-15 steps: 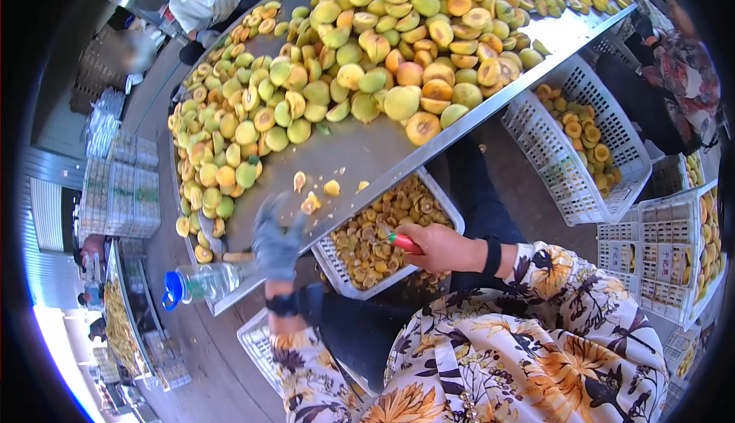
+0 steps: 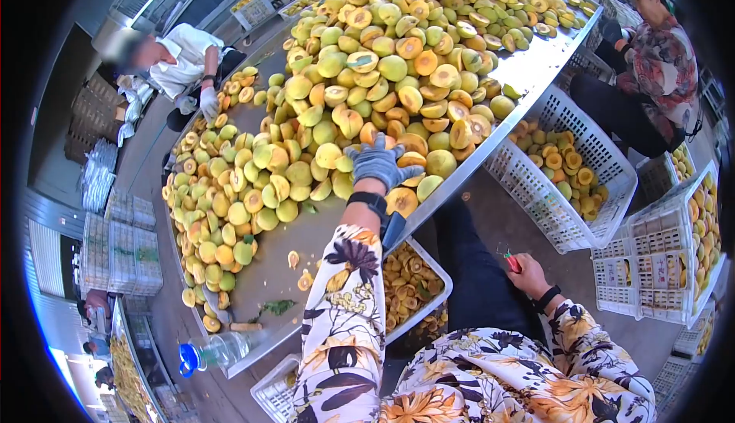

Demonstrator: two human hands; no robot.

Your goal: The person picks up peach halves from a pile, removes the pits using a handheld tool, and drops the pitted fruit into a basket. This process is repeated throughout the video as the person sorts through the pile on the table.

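Observation:
My left hand, in a grey glove, reaches onto the large heap of yellow-green fruit, apparently apricots or plums, many cut in halves. Its fingers are spread over the fruit at the heap's near edge. Away from the table, near my leg, my right hand is bare and closed around a red-handled tool with a small thin metal tip. Below the table edge, a white crate of cut fruit pieces is partly covered by my left sleeve.
The metal table carries the heap, with a knife and a bottle with a blue cap at its left corner. A white basket of fruit halves stands right, beside stacked crates. Co-workers sit at right and far left.
My left hand has moved forward and right from the table's near-left edge onto the heap. My right hand, still holding the red-handled tool, has shifted right, away from the crate.

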